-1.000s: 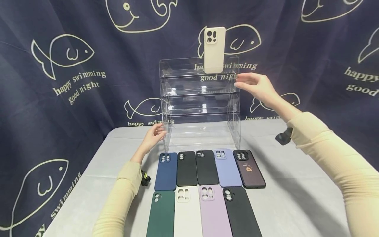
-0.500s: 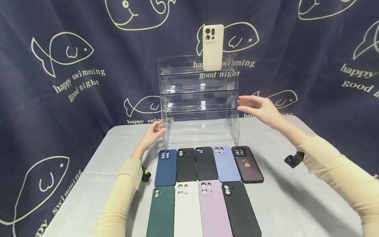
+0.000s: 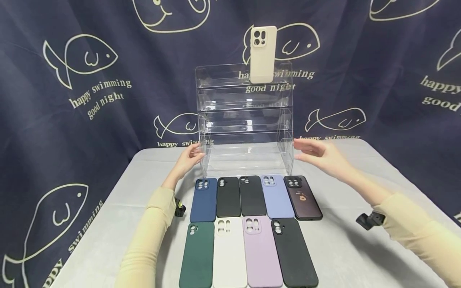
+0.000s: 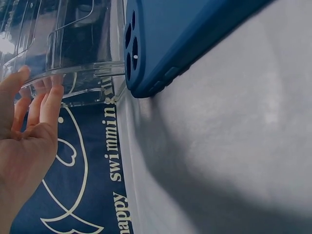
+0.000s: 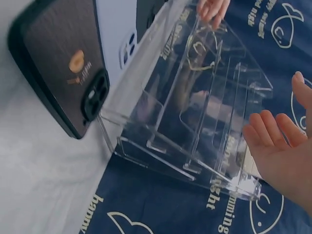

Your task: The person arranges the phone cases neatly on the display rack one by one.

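Observation:
A clear acrylic tiered rack [image 3: 246, 109] stands at the back of the table, with a cream phone case [image 3: 263, 60] upright on its top tier. My left hand [image 3: 188, 160] is at the rack's lower left side; in the left wrist view its thumb [image 4: 15, 80] and extended fingers rest at the clear side panel. Beside the lower right side, my right hand [image 3: 325, 159] holds nothing, its fingers extended toward the panel. The right wrist view shows that palm, with fingers [image 5: 265, 127] relaxed and the thumb spread apart.
Phone cases lie in two rows before the rack: navy [image 3: 203, 202], black [image 3: 228, 198], another black case [image 3: 253, 197], periwinkle [image 3: 278, 198] and dark brown [image 3: 304, 200], then green [image 3: 197, 256], white [image 3: 230, 256], lilac [image 3: 263, 254] and black [image 3: 295, 254]. A fish-print curtain [image 3: 108, 24] hangs behind.
My right hand has moved down along the rack's right side, from near the top tiers to the lower part. The left hand stays at the left side.

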`<state>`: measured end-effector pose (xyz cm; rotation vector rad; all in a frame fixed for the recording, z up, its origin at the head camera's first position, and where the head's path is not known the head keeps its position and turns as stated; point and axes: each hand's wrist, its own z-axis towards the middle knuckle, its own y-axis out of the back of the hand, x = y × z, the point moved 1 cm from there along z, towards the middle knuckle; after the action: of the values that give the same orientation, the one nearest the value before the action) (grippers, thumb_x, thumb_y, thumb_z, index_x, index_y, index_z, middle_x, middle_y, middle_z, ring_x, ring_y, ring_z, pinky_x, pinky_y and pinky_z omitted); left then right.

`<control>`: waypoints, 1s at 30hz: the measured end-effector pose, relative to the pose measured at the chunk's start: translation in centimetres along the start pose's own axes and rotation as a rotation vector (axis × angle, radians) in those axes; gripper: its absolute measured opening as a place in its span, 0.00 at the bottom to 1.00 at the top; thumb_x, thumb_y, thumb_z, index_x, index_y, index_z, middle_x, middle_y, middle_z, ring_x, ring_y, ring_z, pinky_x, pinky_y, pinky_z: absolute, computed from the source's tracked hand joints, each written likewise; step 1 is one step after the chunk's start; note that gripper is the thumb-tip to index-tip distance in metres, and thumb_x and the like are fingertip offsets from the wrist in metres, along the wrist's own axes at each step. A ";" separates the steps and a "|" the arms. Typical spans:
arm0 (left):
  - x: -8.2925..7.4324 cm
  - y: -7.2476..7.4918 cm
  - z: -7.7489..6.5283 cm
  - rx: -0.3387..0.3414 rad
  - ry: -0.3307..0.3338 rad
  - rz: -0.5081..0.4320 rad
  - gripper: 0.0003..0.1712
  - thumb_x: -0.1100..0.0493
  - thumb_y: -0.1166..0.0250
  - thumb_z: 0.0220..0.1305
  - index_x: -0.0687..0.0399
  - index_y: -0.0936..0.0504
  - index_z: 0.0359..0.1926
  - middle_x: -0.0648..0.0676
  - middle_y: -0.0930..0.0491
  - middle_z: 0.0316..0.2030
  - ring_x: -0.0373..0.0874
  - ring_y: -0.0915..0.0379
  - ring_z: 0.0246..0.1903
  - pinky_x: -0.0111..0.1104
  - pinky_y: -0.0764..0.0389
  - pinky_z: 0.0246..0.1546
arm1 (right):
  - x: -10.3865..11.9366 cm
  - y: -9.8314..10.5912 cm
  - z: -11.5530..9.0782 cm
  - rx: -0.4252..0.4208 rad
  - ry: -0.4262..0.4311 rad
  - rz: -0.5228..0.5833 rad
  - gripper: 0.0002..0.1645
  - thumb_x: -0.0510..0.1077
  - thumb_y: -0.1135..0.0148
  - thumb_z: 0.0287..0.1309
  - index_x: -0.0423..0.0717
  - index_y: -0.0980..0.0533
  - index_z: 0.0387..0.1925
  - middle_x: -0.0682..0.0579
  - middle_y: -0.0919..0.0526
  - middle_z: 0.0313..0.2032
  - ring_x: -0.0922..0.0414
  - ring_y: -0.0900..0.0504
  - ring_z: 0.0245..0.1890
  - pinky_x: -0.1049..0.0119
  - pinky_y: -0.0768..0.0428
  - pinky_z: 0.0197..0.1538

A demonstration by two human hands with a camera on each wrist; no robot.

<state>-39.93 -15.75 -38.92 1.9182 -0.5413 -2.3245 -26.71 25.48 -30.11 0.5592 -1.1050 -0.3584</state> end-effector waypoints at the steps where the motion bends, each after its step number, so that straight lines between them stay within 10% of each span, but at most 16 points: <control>1: 0.1 0.0 0.0 0.000 -0.003 0.004 0.33 0.62 0.41 0.65 0.63 0.42 0.68 0.69 0.33 0.56 0.55 0.31 0.53 0.40 0.24 0.57 | 0.0 -0.2 -0.4 0.012 0.009 0.006 0.28 0.44 0.37 0.58 0.41 0.30 0.60 0.40 0.24 0.57 0.78 0.26 0.49 0.85 0.27 0.51; 30: 0.1 -0.3 -0.3 -0.022 -0.035 0.062 0.33 0.63 0.41 0.65 0.63 0.42 0.68 0.70 0.32 0.57 0.61 0.32 0.57 0.45 0.27 0.59 | -2.6 -6.4 -9.1 0.148 0.164 -0.058 0.29 0.43 0.29 0.48 0.40 0.25 0.54 0.45 0.19 0.51 0.75 0.27 0.52 0.83 0.27 0.54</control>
<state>-39.59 -15.59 -39.19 1.8273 -0.5672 -2.3201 -19.44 23.90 -38.86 0.7400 -0.9636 -0.2774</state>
